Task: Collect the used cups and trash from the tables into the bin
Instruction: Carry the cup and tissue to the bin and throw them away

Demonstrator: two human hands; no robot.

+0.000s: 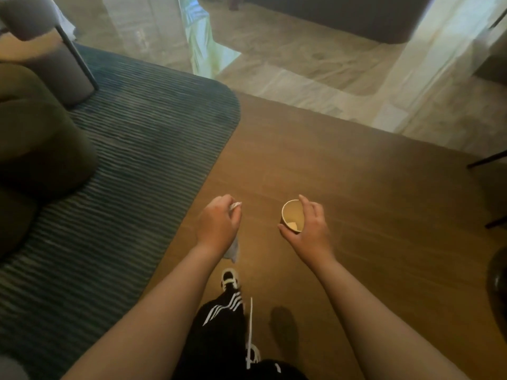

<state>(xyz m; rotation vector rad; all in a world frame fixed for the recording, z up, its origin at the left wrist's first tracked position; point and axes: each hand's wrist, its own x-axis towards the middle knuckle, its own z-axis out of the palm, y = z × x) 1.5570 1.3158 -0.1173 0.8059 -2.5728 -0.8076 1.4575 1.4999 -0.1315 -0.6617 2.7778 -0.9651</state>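
Note:
My right hand (311, 227) grips a brown paper cup (292, 216) from the side, its mouth turned up toward me. A small pale scrap lies inside the cup. My left hand (219, 223) is closed around crumpled white trash (233, 249); a bit of it pokes out above the fingers and more hangs down below the wrist. Both hands are held out in front of me over the wooden floor. No bin is in view.
A dark striped rug (123, 165) covers the floor on the left, with an olive armchair (35, 149) and a grey round stool (55, 64) on it. Pale stone floor (301, 64) lies ahead. Thin dark furniture legs (488, 160) stand at the right edge.

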